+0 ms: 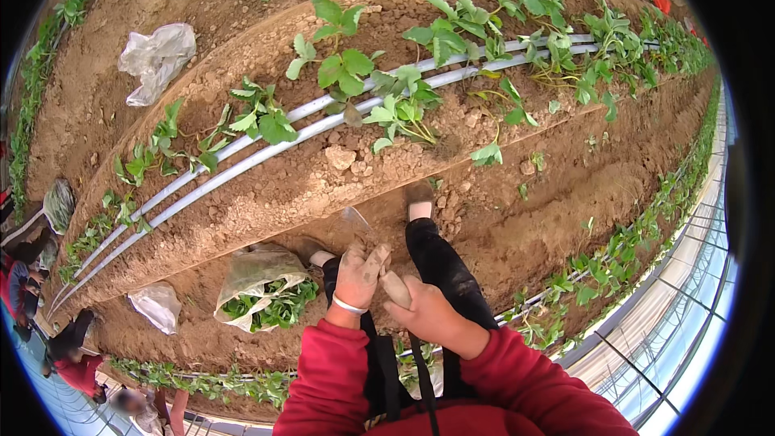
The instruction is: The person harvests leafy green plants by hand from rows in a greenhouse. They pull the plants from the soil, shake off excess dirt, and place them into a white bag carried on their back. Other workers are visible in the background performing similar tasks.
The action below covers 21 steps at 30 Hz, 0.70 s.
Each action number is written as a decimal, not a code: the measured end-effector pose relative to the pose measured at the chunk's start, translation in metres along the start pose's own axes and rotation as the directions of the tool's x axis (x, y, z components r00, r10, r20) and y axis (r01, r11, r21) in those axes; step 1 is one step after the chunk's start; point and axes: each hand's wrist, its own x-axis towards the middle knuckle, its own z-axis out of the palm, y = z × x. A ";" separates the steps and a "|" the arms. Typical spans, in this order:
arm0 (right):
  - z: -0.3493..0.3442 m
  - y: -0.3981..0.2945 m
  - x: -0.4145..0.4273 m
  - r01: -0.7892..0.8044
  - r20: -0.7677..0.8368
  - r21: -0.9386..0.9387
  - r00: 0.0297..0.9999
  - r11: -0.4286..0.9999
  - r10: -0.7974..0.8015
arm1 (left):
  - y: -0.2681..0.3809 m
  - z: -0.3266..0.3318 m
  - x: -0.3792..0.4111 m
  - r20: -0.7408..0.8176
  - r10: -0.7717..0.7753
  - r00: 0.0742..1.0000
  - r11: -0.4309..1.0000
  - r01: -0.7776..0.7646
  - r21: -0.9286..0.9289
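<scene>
My right hand (427, 315) is closed around the pale, rounded handle (396, 289) of a small hand tool. The tool's metal blade (356, 218) shows beyond my left fingers, pointing at the base of the soil bed; its full shape is not clear. Soil coats the fingers of my left hand (357, 272), which wears a white band at the wrist. Its fingers are bent beside the tool, and whether they grip it is hidden. In front lies the raised bed (260, 200) with leafy strawberry plants (399, 112) and two pale irrigation pipes (315, 127).
An open plastic bag of green plants (266, 290) stands left of my feet, beside a crumpled white bag (156, 307). Another clear bag (158, 60) lies beyond the bed. Several people, one in a red top (79, 372), are at far left. Another planted row (605, 272) runs at right.
</scene>
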 end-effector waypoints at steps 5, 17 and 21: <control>-0.028 0.021 -0.013 -0.074 -0.042 0.191 0.996 0.979 0.083 | 0.016 0.028 0.008 0.133 0.039 0.990 0.999 -0.043 0.032; -0.058 0.112 -0.064 -0.271 -0.153 0.533 0.901 0.802 0.406 | -0.024 0.061 0.073 0.029 0.437 0.899 0.207 -0.132 0.969; -0.072 0.108 -0.060 -0.306 -0.028 0.767 0.861 0.563 0.508 | -0.008 0.095 0.118 -0.239 -0.078 0.968 0.767 0.211 0.606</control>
